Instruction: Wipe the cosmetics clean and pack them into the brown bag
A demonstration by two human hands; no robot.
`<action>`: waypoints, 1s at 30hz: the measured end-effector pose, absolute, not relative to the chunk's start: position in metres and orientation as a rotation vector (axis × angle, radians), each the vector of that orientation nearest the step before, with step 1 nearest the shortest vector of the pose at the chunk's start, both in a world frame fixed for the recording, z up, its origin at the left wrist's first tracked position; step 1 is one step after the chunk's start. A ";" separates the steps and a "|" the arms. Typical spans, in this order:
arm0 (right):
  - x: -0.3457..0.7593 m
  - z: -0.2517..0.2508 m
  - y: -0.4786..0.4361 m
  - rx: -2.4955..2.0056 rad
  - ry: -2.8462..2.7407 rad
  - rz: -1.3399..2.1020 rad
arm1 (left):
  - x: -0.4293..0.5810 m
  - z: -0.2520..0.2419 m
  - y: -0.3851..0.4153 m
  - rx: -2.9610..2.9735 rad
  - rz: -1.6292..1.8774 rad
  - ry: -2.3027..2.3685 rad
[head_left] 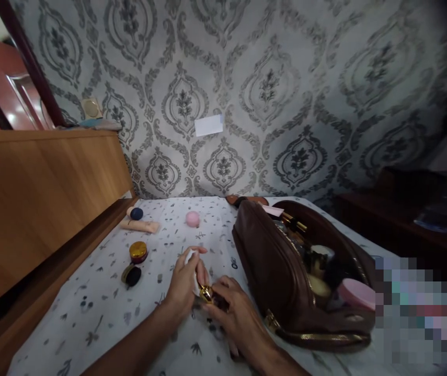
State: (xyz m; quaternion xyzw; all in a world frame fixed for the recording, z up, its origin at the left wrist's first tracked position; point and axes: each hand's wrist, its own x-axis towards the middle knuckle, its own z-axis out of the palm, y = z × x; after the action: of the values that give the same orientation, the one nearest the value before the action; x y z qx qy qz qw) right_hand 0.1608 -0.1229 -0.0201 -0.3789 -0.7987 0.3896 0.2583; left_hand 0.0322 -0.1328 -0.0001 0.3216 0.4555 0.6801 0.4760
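Note:
My left hand (186,279) is closed around a white tissue or cloth (190,256). A small shiny gold-coloured item (206,293), perhaps part of a cosmetic container, lies between my hands against the cloth. The fingers of my right hand (233,303) pinch it from the right; they hide part of it, so its exact kind is unclear. To the right of my hands stands an open brown cosmetic bag (270,261) with several containers inside, among them a pink round one (356,293).
On the patterned white sheet at left lie a gold-lidded jar (138,250), a small black-and-gold round item (131,275), a beige tube (140,225) and a dark blue rounded item (136,213). A pink round item (192,219) sits farther back. A wooden board (50,193) borders the left side.

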 end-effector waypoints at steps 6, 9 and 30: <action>0.163 -0.018 -0.121 -0.976 -2.191 1.012 | 0.030 -0.003 -0.128 0.690 1.651 1.068; 0.162 -0.021 -0.121 -0.953 -2.176 0.966 | 0.028 -0.005 -0.128 0.655 1.658 1.046; 0.166 -0.032 -0.126 -0.951 -1.827 0.978 | 0.033 -0.018 -0.145 1.587 1.176 1.557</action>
State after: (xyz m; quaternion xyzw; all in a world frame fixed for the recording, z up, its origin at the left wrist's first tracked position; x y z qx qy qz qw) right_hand 0.1661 -0.1260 -0.0321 -0.3788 -0.7281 0.3899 0.4175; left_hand 0.0335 -0.1455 -0.0175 0.6002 0.5889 0.4447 0.3085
